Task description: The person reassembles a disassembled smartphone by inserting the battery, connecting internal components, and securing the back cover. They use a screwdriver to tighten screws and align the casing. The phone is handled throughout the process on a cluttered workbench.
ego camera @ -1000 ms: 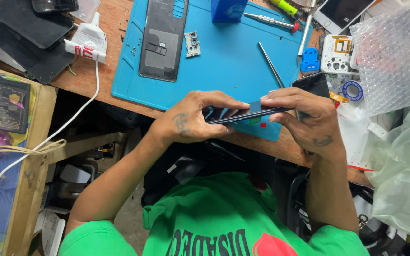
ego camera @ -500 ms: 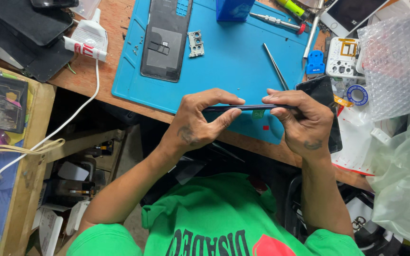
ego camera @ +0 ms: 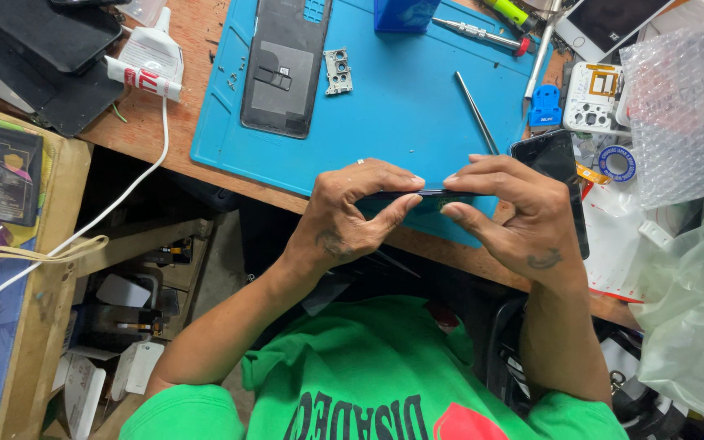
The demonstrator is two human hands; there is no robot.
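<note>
Edge-on, a thin dark flat phone panel [ego camera: 429,195] is pinched at both ends — left hand [ego camera: 352,216] and right hand [ego camera: 515,216] each have fingers closed on it — just above the near edge of the blue rubber mat [ego camera: 401,106] on the wooden table [ego camera: 205,49].

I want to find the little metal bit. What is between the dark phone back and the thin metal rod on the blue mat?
In the head view, a small grey metal bracket lies between the phone back and the rod, on the blue mat.
</note>
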